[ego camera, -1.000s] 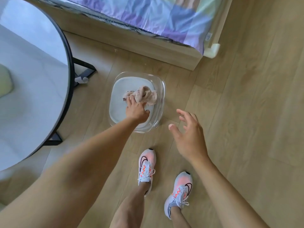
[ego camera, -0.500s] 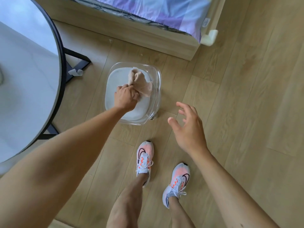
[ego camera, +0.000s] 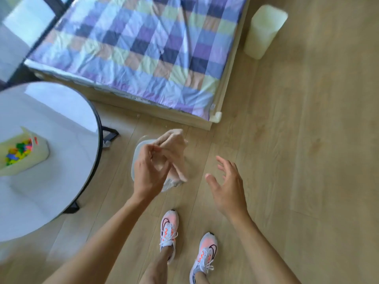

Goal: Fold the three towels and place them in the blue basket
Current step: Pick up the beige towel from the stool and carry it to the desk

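My left hand (ego camera: 148, 171) is shut on a crumpled pink towel (ego camera: 176, 152) and holds it in the air above a clear plastic bin (ego camera: 137, 148) that stands on the wooden floor. The towel and my hand hide most of the bin. My right hand (ego camera: 227, 185) hovers to the right of the towel, fingers spread, holding nothing. No blue basket shows in this view, and no other towels are visible.
A round white table (ego camera: 51, 160) with black legs stands at the left, carrying a pale box of colourful pieces (ego camera: 20, 152). A bed with a checked cover (ego camera: 143, 48) lies behind the bin. A pale bin (ego camera: 264, 31) stands at the far right. My shoes (ego camera: 170, 228) are below.
My left hand has lifted the pink towel up out of the clear bin. The camera has tilted up, showing more of the bed and table. My right hand stays open.
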A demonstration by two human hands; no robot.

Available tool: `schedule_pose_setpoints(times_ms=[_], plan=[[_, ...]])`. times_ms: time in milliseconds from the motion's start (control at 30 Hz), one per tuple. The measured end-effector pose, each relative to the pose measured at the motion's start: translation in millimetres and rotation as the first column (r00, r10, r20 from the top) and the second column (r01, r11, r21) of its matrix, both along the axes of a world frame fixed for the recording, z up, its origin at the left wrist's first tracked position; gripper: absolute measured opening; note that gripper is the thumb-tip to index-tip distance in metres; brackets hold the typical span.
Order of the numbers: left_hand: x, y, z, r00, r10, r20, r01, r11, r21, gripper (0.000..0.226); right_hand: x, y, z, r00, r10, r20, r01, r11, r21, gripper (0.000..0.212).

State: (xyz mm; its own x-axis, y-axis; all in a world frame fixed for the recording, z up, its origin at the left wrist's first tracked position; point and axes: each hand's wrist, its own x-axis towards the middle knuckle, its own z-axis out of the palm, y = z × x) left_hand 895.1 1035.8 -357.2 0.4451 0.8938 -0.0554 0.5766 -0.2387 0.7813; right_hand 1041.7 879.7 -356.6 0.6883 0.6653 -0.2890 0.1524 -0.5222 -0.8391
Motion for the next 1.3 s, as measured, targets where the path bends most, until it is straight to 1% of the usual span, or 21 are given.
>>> schedule_pose_setpoints(times_ms=[167, 400, 533, 667, 833, 1000, 1100, 1167, 1300], plan=[[31.9, -52.5, 101.5, 0.993, 0.044, 0.106, -0.039, 0.998, -0.048, 0.037, 36.7, -40.2, 83.9, 0.994, -0.109, 0.033, 0.106, 0.991, 0.078, 0.052], [98.3, -109.7, 234.5, 0.956, -0.007, 0.293, 0.030, 0.997, -0.073, 0.031, 91.3, -98.2, 190.1, 0.972, -0.221, 0.078, 0.206, 0.964, 0.171, 0.052], [139.0, -119.8, 282.5, 0.922, -0.049, 0.384, 0.078, 0.995, -0.061, 0.032, 126.6, -113.5, 237.9, 0.952, -0.293, 0.087, 0.265, 0.934, 0.240, 0.054], [181.7, -121.2, 318.3, 0.899, -0.106, 0.424, 0.115, 0.993, 0.005, 0.028, 166.6, -112.6, 273.5, 0.931, -0.357, 0.079, 0.317, 0.894, 0.316, 0.052], [243.1, -108.7, 342.7, 0.860, -0.159, 0.485, 0.169, 0.985, 0.022, 0.026, 221.6, -98.5, 300.7, 0.907, -0.409, 0.098, 0.353, 0.867, 0.353, 0.052], [315.9, -81.3, 354.0, 0.833, -0.186, 0.521, 0.218, 0.976, -0.001, 0.025, 287.6, -65.8, 317.9, 0.895, -0.434, 0.099, 0.376, 0.856, 0.355, 0.055], [364.4, -60.0, 360.9, 0.802, -0.196, 0.564, 0.267, 0.963, -0.044, 0.025, 331.4, -38.5, 326.3, 0.884, -0.456, 0.098, 0.399, 0.849, 0.346, 0.053], [397.5, -43.3, 366.9, 0.796, -0.202, 0.570, 0.288, 0.955, -0.064, 0.026, 361.8, -20.3, 332.0, 0.882, -0.463, 0.088, 0.408, 0.844, 0.349, 0.052], [457.6, -10.8, 376.2, 0.796, -0.224, 0.563, 0.290, 0.957, -0.028, 0.026, 419.0, 7.8, 343.3, 0.875, -0.478, 0.071, 0.423, 0.828, 0.368, 0.051]])
